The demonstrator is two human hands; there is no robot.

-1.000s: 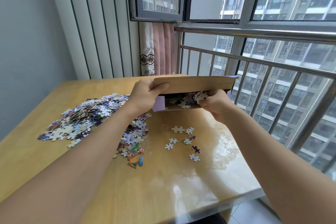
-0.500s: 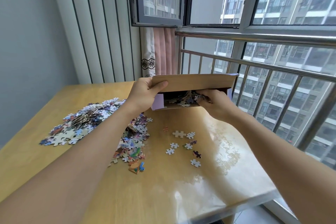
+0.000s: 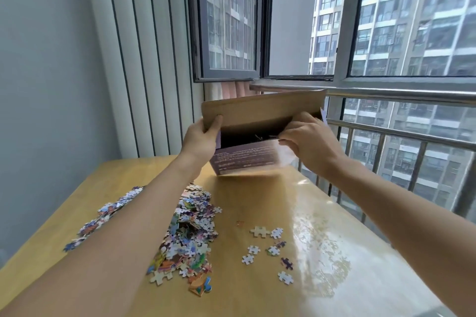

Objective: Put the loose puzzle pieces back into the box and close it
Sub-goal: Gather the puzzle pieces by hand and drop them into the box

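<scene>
The puzzle box [image 3: 244, 159] is lifted above the far end of the wooden table [image 3: 257, 291], its purple printed side facing me and its brown lid flap [image 3: 257, 108] raised. My left hand [image 3: 201, 139] grips the box's left corner at the lid. My right hand [image 3: 306, 139] holds the box's right front rim, fingers curled into the opening. A few pieces show dimly inside the dark box. A large heap of loose puzzle pieces [image 3: 190, 234] lies on the table under my left forearm. Several scattered pieces [image 3: 273, 249] lie to its right.
A metal railing [image 3: 386, 134] and open window run along the table's right and far sides. A ribbed white panel [image 3: 144, 59] and a pink curtain stand behind the box. The table's right half is glossy and reflects light.
The box has been raised off the table and tilted upright, so its purple side now faces me. Both hands rose with it. My view has tipped upward.
</scene>
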